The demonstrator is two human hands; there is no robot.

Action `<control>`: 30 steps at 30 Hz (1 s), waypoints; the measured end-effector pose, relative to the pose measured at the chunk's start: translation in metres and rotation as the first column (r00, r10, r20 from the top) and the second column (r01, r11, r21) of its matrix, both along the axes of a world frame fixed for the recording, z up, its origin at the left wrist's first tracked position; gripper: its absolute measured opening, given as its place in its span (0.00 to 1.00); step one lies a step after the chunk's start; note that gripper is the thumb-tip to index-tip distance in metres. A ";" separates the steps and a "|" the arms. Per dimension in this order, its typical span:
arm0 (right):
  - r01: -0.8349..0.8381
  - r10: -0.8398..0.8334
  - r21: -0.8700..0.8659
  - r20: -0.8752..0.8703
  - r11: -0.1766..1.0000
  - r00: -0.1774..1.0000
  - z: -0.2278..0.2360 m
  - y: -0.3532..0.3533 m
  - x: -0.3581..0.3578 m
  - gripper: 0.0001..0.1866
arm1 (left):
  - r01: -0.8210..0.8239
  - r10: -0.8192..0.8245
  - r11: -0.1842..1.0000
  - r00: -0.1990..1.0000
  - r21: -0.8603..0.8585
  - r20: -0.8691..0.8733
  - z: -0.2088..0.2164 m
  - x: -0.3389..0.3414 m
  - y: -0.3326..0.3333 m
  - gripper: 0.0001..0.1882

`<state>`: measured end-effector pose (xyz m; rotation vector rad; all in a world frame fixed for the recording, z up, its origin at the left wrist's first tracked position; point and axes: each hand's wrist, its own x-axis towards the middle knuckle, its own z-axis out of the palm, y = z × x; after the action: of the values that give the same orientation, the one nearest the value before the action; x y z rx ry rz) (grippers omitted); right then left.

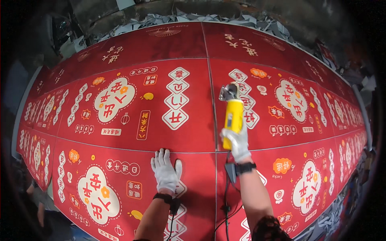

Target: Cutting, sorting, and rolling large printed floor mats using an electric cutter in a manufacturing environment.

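A yellow grinder (233,118) is gripped in the right hand (238,141), white-gloved, fingers closed round the rear of the body. The tool's long axis runs away from the person, nearly straight up the head view w/ a slight lean left; the metal head (228,92) sits at the far end, on or just above the red printed sheet (132,52). Contact can't be told for sure. The head lies just right of the vertical seam (212,104) between panels, approx. parallel to it.

The left hand (165,172) is laid flat and open, palm down, fingers spread and pointing away, pressed on the sheet just below the horizontal seam (120,145), left of the vertical one. Nothing is held in it. It is nearer the body than the grinder head; the right is the hand closer to the tool's working end.

The right forearm is stretched fwd, wrist straight, a black band at each wrist. A black cord (226,201) hangs down beside the right forearm.

The sheets cover the whole desk; grey scraps (193,18) are piled along the far edge.
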<state>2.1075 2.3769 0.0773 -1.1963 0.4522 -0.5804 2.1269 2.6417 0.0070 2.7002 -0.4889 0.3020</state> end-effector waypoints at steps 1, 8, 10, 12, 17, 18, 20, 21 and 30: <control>-0.083 0.081 0.075 0.025 0.994 0.996 0.017 -0.001 -0.037 0.36 | 0.015 -0.014 1.000 1.000 -0.021 0.012 0.001 0.000 -0.001 0.33; 0.133 -0.134 0.125 -0.002 0.983 0.991 0.128 0.039 -0.332 0.37 | 0.061 -0.067 0.995 0.995 0.077 0.070 -0.003 0.013 0.006 0.36; 0.277 -0.280 0.196 -0.010 0.941 0.960 0.154 0.055 -0.420 0.39 | 0.120 -0.115 0.992 0.986 0.038 -0.124 0.016 0.013 0.013 0.40; 0.397 -0.414 0.220 0.034 0.891 0.909 0.174 0.066 -0.504 0.38 | 0.060 -0.161 0.971 0.879 -0.232 -0.450 0.033 0.000 0.016 0.38; 0.615 -0.709 0.369 0.226 0.697 0.669 0.175 0.093 -0.685 0.35 | 0.537 -0.805 0.532 0.083 -0.654 -0.587 0.079 -0.242 -0.113 0.26; 0.659 -0.767 0.401 0.240 0.636 0.595 0.171 0.098 -0.717 0.34 | 0.648 -0.878 0.327 -0.062 -0.688 -0.475 0.074 -0.317 -0.128 0.32; 0.675 -0.812 0.452 0.364 0.583 0.457 0.166 0.096 -0.771 0.33 | 0.684 -0.800 0.032 -0.420 -0.729 -0.429 0.115 -0.477 -0.149 0.46; 0.659 -0.827 0.504 0.405 0.559 0.391 0.162 0.091 -0.798 0.34 | 0.683 -0.691 -0.090 -0.567 -0.725 -0.449 0.152 -0.548 -0.158 0.50; 0.788 -0.846 0.414 0.476 0.456 0.240 0.166 0.029 -1.056 0.33 | 0.988 -0.837 -0.001 -0.086 -0.156 -0.540 0.040 -0.757 -0.284 0.16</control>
<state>1.0512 2.4061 0.2435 -0.4783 0.4913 -1.8422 1.3698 2.3580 0.0467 1.6793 -2.2066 -0.9747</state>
